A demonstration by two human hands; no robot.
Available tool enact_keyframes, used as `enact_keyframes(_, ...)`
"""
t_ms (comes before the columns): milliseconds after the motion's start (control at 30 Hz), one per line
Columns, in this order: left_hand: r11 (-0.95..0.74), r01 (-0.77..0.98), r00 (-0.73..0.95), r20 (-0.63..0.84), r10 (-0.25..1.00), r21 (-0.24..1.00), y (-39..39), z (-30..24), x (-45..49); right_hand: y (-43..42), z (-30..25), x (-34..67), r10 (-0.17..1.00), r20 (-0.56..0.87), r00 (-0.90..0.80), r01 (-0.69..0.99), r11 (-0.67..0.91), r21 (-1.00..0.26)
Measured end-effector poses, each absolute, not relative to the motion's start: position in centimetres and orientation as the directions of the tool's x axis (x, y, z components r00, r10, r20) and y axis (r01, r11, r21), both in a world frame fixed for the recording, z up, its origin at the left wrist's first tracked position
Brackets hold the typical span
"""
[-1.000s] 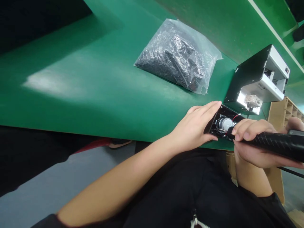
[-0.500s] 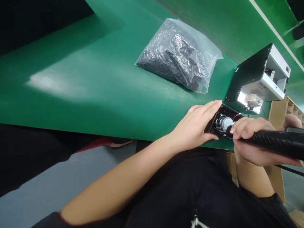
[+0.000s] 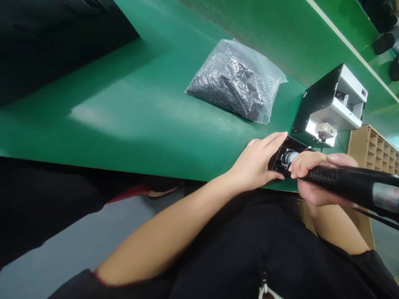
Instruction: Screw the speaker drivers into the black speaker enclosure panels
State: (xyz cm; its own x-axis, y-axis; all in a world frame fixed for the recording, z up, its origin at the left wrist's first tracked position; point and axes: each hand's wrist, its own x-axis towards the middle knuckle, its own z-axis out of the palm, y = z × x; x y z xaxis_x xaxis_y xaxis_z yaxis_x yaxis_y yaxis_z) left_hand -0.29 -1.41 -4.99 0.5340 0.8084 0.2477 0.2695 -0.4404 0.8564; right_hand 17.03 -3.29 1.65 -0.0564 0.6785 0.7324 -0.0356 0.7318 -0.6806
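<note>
My left hand (image 3: 256, 164) is closed around the near-left end of a black open housing (image 3: 296, 143) on the green bench. Inside the housing sits a round silver motor-like part (image 3: 291, 156), with a small spring beside it. My right hand (image 3: 314, 166) grips a black electric screwdriver (image 3: 352, 177), held slanting with its front end pointing into the housing. My right fingers hide the screwdriver's tip, so I cannot see what it touches. A bit of red wire shows at the housing's far edge.
Beyond the housing stands a black and silver machine (image 3: 330, 108). A clear plastic bag (image 3: 233, 83) full of dark small parts lies on the green bench (image 3: 140, 137). A divided cardboard box (image 3: 358, 145) is at the right. A large black object (image 3: 62, 45) occupies the upper left.
My right hand and the screwdriver have come further left over the housing, covering more of the silver part. A label on the screwdriver now shows. The whole view has shifted slightly.
</note>
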Motion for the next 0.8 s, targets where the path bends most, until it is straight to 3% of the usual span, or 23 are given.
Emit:
enact_keyframes(533, -0.427, 0.265, 0.57, 0.217, 0.793, 0.865, -0.8, -4.9, -0.2, -3.4, 0.2, 15.9, 0.743, 0.664, 0.079, -0.016, 0.667, -0.745)
enact_keyframes(667, -0.48, 0.332, 0.605, 0.208, 0.769, 0.812, 0.1, -3.5, 0.3, -3.3, 3.7, 16.5, 0.826, 0.53, 0.194, -0.044, 0.547, -0.836)
enact_keyframes(800, -0.516, 0.417, 0.623, 0.178, 0.761, 0.748, -0.3, -2.4, -2.0, -3.7, 8.4, 22.1, 0.808, 0.443, 0.387, -0.105, 0.517, -0.85)
